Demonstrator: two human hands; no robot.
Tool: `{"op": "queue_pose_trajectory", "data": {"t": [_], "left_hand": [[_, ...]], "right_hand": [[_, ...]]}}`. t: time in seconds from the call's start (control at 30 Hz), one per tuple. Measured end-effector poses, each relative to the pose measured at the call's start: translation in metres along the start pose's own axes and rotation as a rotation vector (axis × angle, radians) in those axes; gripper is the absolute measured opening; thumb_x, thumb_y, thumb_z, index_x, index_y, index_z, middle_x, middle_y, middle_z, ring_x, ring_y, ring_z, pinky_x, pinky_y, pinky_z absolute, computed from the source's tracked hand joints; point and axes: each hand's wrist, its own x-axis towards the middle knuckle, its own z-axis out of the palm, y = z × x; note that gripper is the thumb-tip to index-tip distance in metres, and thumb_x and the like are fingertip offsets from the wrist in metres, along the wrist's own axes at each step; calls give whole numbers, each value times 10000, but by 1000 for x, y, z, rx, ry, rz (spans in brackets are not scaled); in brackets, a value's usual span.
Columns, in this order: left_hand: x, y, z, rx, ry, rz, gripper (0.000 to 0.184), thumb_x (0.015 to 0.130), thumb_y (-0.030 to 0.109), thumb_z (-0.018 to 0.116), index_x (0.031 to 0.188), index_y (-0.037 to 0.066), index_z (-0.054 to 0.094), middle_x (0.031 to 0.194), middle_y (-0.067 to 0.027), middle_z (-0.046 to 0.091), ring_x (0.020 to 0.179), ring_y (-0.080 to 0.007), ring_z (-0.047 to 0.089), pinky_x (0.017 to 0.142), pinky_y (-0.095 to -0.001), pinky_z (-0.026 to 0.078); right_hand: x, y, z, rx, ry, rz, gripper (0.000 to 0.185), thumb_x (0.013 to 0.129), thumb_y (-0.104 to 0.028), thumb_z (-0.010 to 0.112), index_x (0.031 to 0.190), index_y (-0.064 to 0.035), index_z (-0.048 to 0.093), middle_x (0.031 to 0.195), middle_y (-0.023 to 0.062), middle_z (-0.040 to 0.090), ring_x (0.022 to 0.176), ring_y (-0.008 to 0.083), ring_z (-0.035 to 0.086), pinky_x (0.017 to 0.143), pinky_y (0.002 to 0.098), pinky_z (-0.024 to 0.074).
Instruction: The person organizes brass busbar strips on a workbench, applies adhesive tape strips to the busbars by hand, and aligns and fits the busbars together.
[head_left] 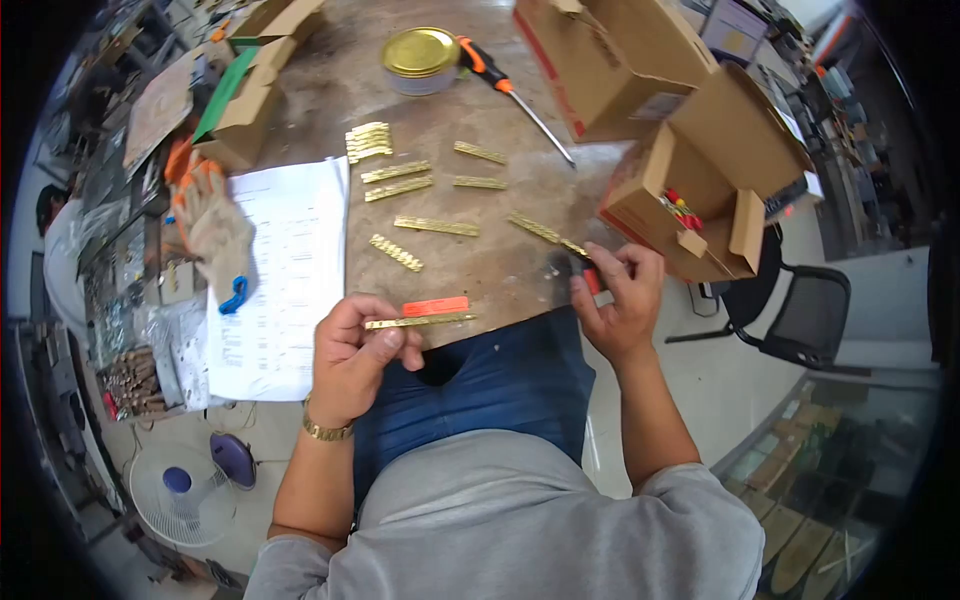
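My left hand (362,345) is closed around one end of a thin gold-coloured metal strip (440,319), held level above the table's front edge. Just behind it lies a flat orange-red strip (435,306). My right hand (625,298) is at the table's right front, thumb and fingers bent together by a small red piece (592,281); what they grip is mostly hidden. A patterned gold strip (533,227) points toward those fingertips, with a shorter gold piece (573,248) at its end. Several more gold strips (437,226) lie spread across the table, some side by side (369,142).
Printed sheets (285,270) lie at left, with a work glove (213,220) on their edge. A round tin (420,60) and an orange-black screwdriver (515,95) are at the back. Open cardboard boxes (640,190) stand at right, near a black chair (815,315).
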Motion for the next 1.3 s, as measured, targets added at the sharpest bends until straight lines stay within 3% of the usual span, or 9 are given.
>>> {"op": "queue_pose_trajectory", "data": {"t": [0.17,0.37,0.57,0.7,0.73,0.9,1.1,1.23,1.3], "left_hand": [[-11,12,16,176,21,-51,176,1091,-25,654,1266,-4,644,1052,-152,811,882,-206,794,825,-357,664],[-6,31,60,595,-285,425,133,1079,-9,692,1212,-12,692,1059,-108,780,905,-182,801,798,-334,631],[-17,18,57,302,-206,121,138,1069,41,699,1194,-15,677,985,-163,765,821,-247,783,761,-377,605],[-21,15,49,475,-228,168,173,1064,36,721,1234,27,693,968,-123,754,886,-289,796,784,-380,615],[-21,15,49,584,-182,292,219,1029,82,767,1235,48,702,1094,-149,756,952,-363,775,817,-428,620],[3,56,-16,1363,90,493,394,920,176,873,1276,91,726,1392,-202,650,1071,-408,729,900,-486,615],[12,118,-128,1762,329,454,380,883,173,884,1248,136,784,1386,-185,641,1227,-413,630,1069,-510,543],[9,128,-163,1745,298,222,228,865,163,874,1072,83,817,1182,-131,740,1122,-359,670,995,-471,555],[8,128,-173,1778,328,356,156,871,121,838,998,45,787,963,-128,750,944,-357,715,876,-477,582]], "right_hand": [[2,-19,-6,189,11,-121,434,809,-201,901,1208,-56,811,1087,142,655,955,340,602,880,468,507],[9,-88,-16,519,-279,-260,400,799,-124,889,1180,-46,799,1041,134,703,920,341,643,805,460,517],[13,-89,-14,541,-402,-328,332,800,-22,858,1125,-45,793,931,95,711,858,324,657,777,443,510],[5,-78,-14,557,-399,-297,263,856,-16,837,1113,-37,790,945,103,700,882,331,646,815,440,512],[3,-73,-12,559,-396,-284,243,880,-17,827,1119,-32,787,962,107,697,908,333,646,834,440,513],[6,-31,-7,70,-215,-51,190,997,-81,759,1175,-21,785,1062,129,666,1087,345,622,964,454,487],[1,2,0,-94,-203,-16,208,1023,-126,744,1203,-34,794,1093,127,697,1096,344,641,1019,468,472],[-1,7,1,-130,-162,-28,202,1001,-102,763,1191,-40,792,1094,138,723,1105,351,653,986,462,495],[0,-1,-2,-86,-117,-24,171,1010,-91,762,1171,-37,776,1090,107,718,1063,297,661,955,425,510]]}}
